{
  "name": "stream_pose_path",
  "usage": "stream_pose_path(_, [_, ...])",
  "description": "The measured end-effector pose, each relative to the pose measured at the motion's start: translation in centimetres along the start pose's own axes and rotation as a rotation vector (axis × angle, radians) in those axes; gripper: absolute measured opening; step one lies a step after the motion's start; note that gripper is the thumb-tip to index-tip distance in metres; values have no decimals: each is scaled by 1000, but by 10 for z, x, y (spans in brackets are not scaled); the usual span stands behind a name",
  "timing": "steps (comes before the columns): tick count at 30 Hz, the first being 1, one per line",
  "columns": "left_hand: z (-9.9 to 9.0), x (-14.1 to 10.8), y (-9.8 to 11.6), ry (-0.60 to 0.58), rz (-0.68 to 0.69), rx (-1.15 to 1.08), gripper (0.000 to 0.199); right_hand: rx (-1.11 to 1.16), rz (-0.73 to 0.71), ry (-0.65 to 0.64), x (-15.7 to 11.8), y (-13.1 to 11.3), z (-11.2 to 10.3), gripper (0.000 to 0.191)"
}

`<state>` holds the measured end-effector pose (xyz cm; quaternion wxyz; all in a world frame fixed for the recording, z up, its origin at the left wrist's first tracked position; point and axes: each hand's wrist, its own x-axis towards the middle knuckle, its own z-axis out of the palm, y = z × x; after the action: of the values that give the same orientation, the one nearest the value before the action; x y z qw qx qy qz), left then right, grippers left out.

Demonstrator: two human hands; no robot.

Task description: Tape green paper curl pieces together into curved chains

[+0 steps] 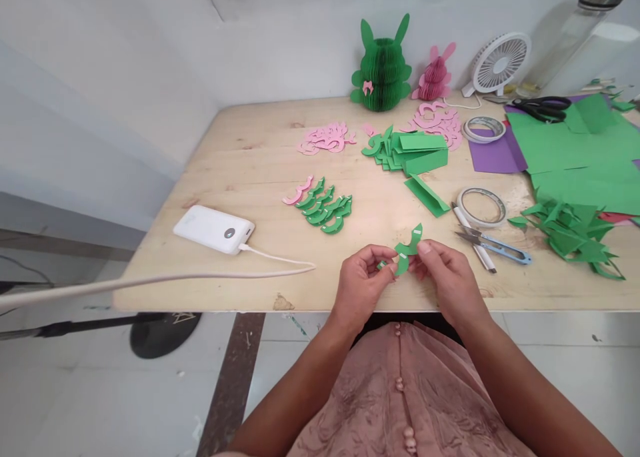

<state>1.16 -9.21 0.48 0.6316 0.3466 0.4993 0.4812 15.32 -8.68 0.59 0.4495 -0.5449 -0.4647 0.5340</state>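
Note:
Close to the table's front edge, my left hand (pixel 364 280) and my right hand (pixel 447 277) pinch a curved green paper cutout (pixel 414 241) between them. Small white patches show on the cutout, and my fingers cover part of it. Ahead and to the left lie several similar scalloped green paper pieces (pixel 327 210) with white patches, beside a pink one (pixel 299 191). Right of my right hand are blue-handled thread snips (pixel 505 249), lying across a white pen (pixel 483 253). A tape roll (pixel 481 207) is just beyond them.
A white power bank (pixel 213 229) with a cable lies at left. Folded green paper (pixel 420 151) and pink cutouts (pixel 327 138) are farther back. Green scraps (pixel 570 233) and black scissors (pixel 543 107) are at right. A green honeycomb paper figure (pixel 384 77) and a fan (pixel 500 65) stand by the wall.

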Motion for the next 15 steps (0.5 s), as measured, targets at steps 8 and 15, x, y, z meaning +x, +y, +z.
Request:
stream_pose_path(8, [4,-2,5,-50,-37,36,15,55,43,0,-4,-7,8,24])
stream_pose_path(15, [3,-2,3,-117,-38,118,19,59,-1,-3,-4,-8,5,22])
